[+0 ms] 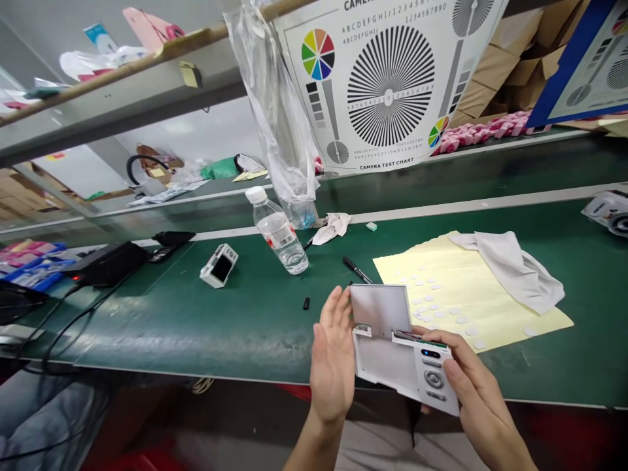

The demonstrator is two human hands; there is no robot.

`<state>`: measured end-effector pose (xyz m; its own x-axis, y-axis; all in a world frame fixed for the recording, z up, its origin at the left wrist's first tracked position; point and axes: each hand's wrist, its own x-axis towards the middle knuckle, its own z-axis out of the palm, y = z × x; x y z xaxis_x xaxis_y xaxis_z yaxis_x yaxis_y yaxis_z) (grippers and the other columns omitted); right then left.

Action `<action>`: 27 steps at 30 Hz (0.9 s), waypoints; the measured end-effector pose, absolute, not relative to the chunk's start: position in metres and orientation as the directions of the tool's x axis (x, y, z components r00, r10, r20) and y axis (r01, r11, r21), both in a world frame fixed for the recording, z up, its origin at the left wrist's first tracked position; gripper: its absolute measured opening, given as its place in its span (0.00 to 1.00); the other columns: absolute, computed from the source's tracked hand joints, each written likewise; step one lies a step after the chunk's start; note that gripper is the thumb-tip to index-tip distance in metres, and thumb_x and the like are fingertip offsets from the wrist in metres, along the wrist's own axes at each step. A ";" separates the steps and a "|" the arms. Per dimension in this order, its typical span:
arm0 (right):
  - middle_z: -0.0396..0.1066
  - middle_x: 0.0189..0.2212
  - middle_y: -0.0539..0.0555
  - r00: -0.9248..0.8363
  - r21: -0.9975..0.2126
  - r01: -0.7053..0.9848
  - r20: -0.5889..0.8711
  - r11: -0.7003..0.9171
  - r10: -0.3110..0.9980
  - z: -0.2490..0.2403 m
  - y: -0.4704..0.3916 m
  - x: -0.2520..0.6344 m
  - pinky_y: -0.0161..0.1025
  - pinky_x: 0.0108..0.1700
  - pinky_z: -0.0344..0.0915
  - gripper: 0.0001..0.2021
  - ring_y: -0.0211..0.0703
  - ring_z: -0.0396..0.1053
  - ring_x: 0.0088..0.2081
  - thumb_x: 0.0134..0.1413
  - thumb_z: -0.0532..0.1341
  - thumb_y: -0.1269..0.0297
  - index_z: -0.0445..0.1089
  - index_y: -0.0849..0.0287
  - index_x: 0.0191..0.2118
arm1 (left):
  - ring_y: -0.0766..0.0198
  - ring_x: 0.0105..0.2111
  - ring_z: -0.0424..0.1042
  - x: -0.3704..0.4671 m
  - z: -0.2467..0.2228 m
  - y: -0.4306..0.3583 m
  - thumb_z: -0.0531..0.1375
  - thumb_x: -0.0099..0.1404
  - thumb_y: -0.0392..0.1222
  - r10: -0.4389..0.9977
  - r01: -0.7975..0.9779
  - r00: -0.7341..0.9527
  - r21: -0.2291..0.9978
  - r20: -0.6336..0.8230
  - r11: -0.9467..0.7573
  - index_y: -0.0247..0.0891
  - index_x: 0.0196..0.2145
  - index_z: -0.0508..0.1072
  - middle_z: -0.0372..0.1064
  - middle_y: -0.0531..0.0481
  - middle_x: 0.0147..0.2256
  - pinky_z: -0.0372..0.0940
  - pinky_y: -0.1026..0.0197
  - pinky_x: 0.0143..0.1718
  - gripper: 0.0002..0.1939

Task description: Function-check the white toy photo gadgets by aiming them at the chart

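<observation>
A white digital camera (387, 366) with its flip screen (380, 307) raised is held above the front edge of the bench. My right hand (471, 379) grips its right end, thumb beside the round button pad; a small blue light glows above the buttons. Fingers stretched out and palm showing, my left hand (333, 360) stands upright along the camera's left side; whether it touches the casing is hard to tell. Behind the camera lies a yellow sheet (417, 268) scattered with several small white pieces, with a grey cloth (520, 268) on its right part.
A water bottle (282, 235) stands at mid-bench, near a black marker (357, 269) and its black cap (307, 303). Another white camera (219, 265) sits to the left, and one more (611, 212) at far right. A camera test chart (392, 85) leans behind. Cables (63, 320) trail at left.
</observation>
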<state>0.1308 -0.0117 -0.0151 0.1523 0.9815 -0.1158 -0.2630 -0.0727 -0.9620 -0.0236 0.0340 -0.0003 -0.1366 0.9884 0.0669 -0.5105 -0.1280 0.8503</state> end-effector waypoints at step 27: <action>0.76 0.39 0.55 0.137 -0.889 -0.453 -0.149 -0.072 0.979 -0.016 0.007 0.138 0.28 0.10 0.65 0.15 0.32 0.66 0.15 0.55 0.63 0.49 0.71 0.54 0.41 | 0.42 0.62 0.60 -0.057 -0.004 0.008 0.60 0.55 0.70 0.810 0.308 0.135 0.753 0.570 -0.581 0.48 0.64 0.53 0.63 0.41 0.58 0.49 0.38 0.64 0.46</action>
<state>0.1384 0.0067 -0.0158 0.1368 0.9793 -0.1491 -0.4528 -0.0721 -0.8887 -0.0572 0.0080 -0.0039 0.1345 0.8104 0.5703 0.3079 -0.5812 0.7533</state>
